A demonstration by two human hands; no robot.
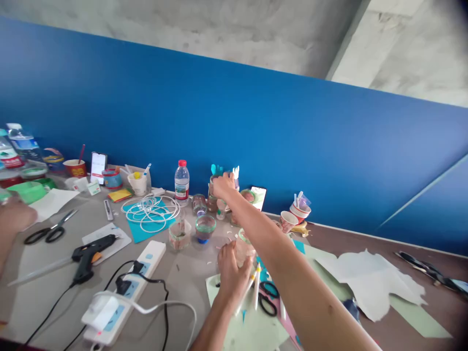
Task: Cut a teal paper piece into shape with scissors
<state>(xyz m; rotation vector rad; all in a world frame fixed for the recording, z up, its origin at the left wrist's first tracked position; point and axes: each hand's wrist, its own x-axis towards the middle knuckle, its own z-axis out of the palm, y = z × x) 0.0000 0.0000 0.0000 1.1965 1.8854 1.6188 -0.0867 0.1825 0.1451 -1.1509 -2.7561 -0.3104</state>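
Observation:
My right hand [224, 185] reaches far across the table to the blue wall. Its fingers are curled over the top of a brownish jar [213, 201] that has teal and white plastic spoons [225, 170] sticking up behind it. My left hand [231, 273] rests nearer to me on pale green paper [252, 331], fingers closed against a clear plastic cup [244, 247]. White glue sticks [256, 287] lie by its thumb side. Two cut clear cups [204, 228] stand just left of it.
Another person's hand [14, 217] shows at the left edge near scissors [49, 233]. A glue gun [89, 253], power strip [124, 292], coiled white cable [151, 209], water bottle [182, 181], black scissors [268, 298], paper cups [292, 218] and torn white paper [369, 280] crowd the table [190, 278].

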